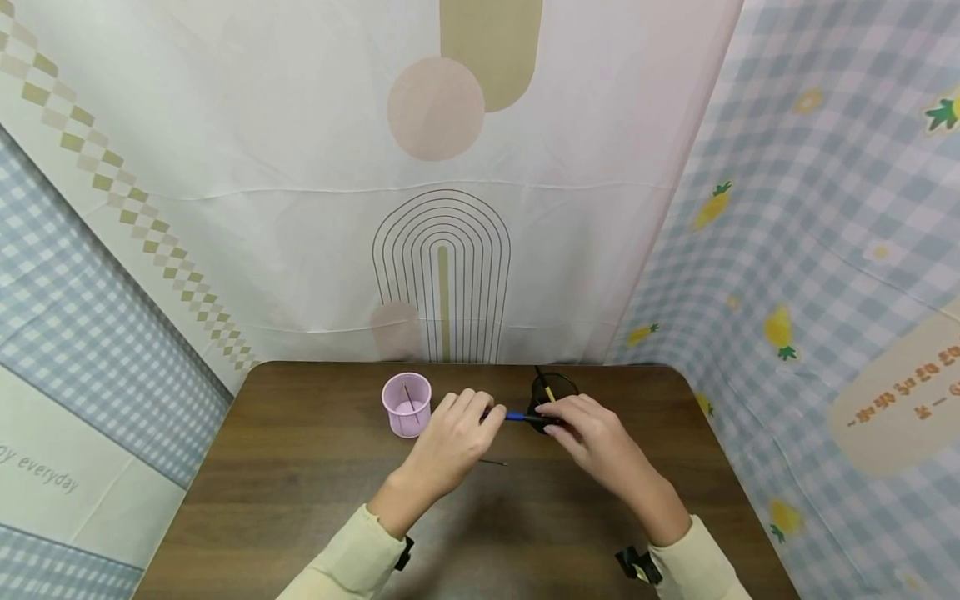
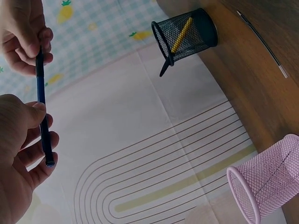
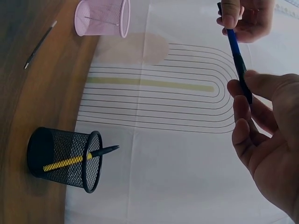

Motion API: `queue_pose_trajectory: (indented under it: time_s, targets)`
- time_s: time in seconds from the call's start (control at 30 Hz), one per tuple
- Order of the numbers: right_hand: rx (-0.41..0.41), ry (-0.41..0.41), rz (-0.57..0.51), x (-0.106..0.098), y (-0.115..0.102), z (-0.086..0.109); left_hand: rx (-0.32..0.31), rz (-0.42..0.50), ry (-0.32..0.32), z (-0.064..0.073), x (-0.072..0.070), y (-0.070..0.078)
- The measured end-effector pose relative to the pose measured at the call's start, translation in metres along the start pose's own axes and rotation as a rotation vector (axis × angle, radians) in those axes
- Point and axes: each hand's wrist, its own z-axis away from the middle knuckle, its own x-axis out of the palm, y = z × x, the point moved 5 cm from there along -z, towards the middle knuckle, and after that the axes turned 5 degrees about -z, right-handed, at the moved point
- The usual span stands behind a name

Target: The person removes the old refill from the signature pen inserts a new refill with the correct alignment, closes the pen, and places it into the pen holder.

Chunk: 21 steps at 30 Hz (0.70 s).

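Observation:
A blue pen with a black grip section (image 1: 514, 416) is held level above the table between both hands. My left hand (image 1: 453, 437) grips its blue barrel between thumb and fingers. At the pen's black end, my right hand (image 1: 596, 437) pinches it with thumb and fingertips. Below the hands, a thin dark pen refill (image 2: 262, 43) with a pale end lies on the table. To the left of my left hand stands a pink mesh pen cup (image 3: 100, 28) with a thin refill leaning inside. Behind my right hand is a black mesh pen cup (image 2: 205, 28), partly hidden in the head view.
A yellow and black pen (image 3: 65, 163) leans in the black cup, its dark end jutting over the rim. The brown wooden table (image 1: 300, 500) ends at a back edge against a printed cloth (image 1: 300, 275). Checked cloth (image 1: 750, 250) hangs at the right.

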Motion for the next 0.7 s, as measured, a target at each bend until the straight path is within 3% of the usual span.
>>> queue_pose_trajectory:
  time_s: [0.27,0.7]
  targets:
    - [0.021,0.048,0.019,0.0015,0.0016,0.0013,0.003,0.016,0.011,0.0003,0.0,-0.0003]
    - [0.037,0.041,0.002,0.0022,0.0029,0.0027,0.008,0.02,0.03,0.0021,-0.0014,-0.0018]
